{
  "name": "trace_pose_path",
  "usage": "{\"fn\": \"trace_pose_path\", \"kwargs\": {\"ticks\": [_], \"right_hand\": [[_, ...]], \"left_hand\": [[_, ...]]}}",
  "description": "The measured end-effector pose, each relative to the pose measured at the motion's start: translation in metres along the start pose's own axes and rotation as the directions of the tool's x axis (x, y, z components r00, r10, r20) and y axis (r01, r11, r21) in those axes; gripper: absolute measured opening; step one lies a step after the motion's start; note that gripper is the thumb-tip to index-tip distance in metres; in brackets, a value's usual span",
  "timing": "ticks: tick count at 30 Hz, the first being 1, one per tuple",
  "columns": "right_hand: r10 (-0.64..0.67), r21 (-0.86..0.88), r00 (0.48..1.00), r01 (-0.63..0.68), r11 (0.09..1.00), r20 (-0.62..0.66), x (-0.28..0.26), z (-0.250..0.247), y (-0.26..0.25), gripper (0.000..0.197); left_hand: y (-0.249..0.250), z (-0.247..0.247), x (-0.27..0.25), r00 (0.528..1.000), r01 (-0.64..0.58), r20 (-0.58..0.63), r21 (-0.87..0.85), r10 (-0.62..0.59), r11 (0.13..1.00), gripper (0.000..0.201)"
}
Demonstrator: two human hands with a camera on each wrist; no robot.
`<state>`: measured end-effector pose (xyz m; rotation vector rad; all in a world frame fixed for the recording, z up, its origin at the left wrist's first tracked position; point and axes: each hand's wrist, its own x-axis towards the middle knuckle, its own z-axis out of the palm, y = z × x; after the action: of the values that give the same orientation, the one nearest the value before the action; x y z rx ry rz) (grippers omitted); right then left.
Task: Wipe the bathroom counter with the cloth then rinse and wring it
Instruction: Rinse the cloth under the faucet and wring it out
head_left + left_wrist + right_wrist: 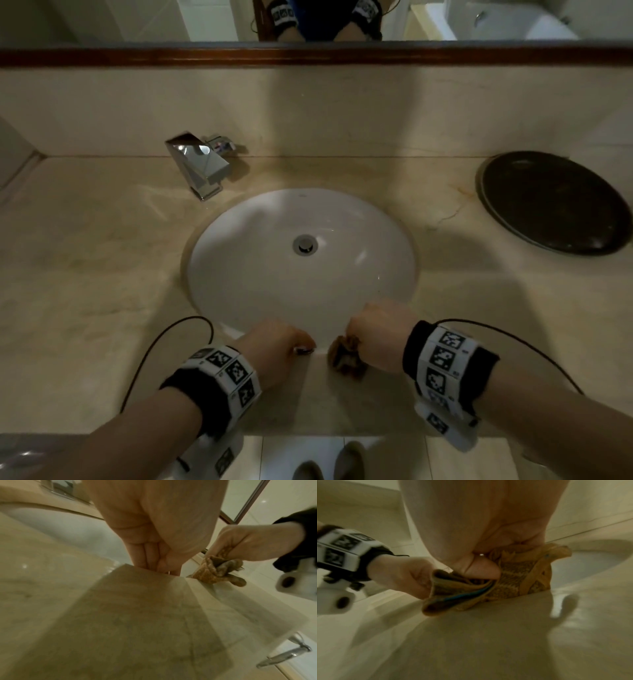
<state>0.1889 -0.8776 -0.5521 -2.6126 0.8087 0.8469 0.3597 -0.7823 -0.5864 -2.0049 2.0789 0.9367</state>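
Counter (85, 274), beige marble, fills the head view; white oval sink (301, 260) at centre, dark round tray (555, 202) at right, chrome faucet (198, 164) upper left. Right hand (376, 339), lower centre-right, is clenched around the bunched tan cloth (346, 358), which touches the counter's front strip just below the sink rim. Left hand (274, 353), just left of it, rests curled fingers on that strip, holding nothing visible.
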Motion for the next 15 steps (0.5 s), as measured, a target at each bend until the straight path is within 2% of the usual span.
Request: {"fn": "trace_pose_path", "kwargs": {"ticks": [2,8,12,15], "right_hand": [[0.050,-0.041,0.999,-0.050,0.998,0.003,0.001,-0.001,0.018,0.022],[0.173,-0.132,0.985,-0.173,0.976,-0.012,0.001,-0.018,0.060,0.020],[0.139,-0.081,0.986,-0.131,0.988,0.094,-0.003,-0.011,0.048,0.023],[0.073,-0.025,0.989,-0.071,0.997,0.126,-0.002,-0.005,0.044,0.025]], "left_hand": [[0.006,-0.001,0.001,0.999,-0.036,0.013,0.031,0.035,0.999,0.038],[0.014,-0.013,0.006,0.998,-0.034,0.048,0.024,0.033,0.999,0.039],[0.028,-0.024,0.012,0.997,-0.050,0.066,0.081,0.045,0.995,0.033],[0.038,-0.029,0.021,0.993,-0.066,0.095,0.004,0.066,0.998,0.039]]}}
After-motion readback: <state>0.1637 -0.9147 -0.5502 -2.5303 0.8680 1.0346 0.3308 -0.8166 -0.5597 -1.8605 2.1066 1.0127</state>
